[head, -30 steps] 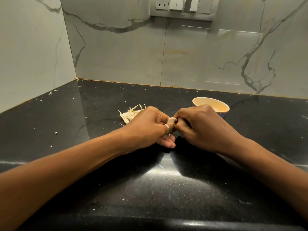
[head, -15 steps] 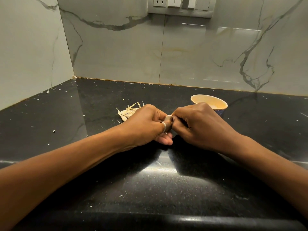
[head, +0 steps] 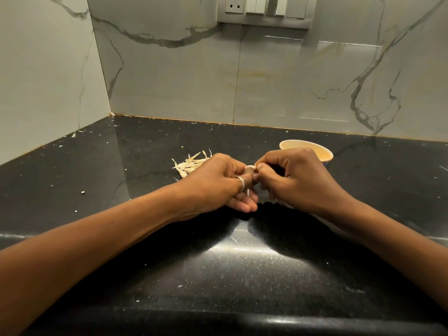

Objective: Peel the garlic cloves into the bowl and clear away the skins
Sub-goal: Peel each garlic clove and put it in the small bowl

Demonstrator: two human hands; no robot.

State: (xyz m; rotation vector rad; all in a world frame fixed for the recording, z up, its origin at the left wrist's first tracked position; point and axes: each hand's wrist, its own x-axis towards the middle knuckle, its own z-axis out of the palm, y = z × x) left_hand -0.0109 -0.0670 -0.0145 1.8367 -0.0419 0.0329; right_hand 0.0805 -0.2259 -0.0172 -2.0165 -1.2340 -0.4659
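Note:
A pale garlic clove [head: 249, 169] sits between both hands above the black counter. My left hand [head: 218, 183], with a ring on one finger, pinches the clove from the left. My right hand [head: 294, 178] has its fingertips curled onto the clove's top end from the right. A thin strip of skin [head: 248, 192] hangs below the clove. A small cream bowl [head: 317, 151] stands just behind my right hand, partly hidden by it; its contents do not show. A heap of dry garlic skins [head: 188, 164] lies behind my left hand.
The black stone counter [head: 121, 166] runs into a corner of marble wall tiles at the back and left. Small skin flecks dot the counter. A socket and switch plate [head: 264, 10] is on the back wall. The counter's front edge is near the bottom.
Both hands stay together on the clove, with only slight finger shifts. The camera view has tilted a little.

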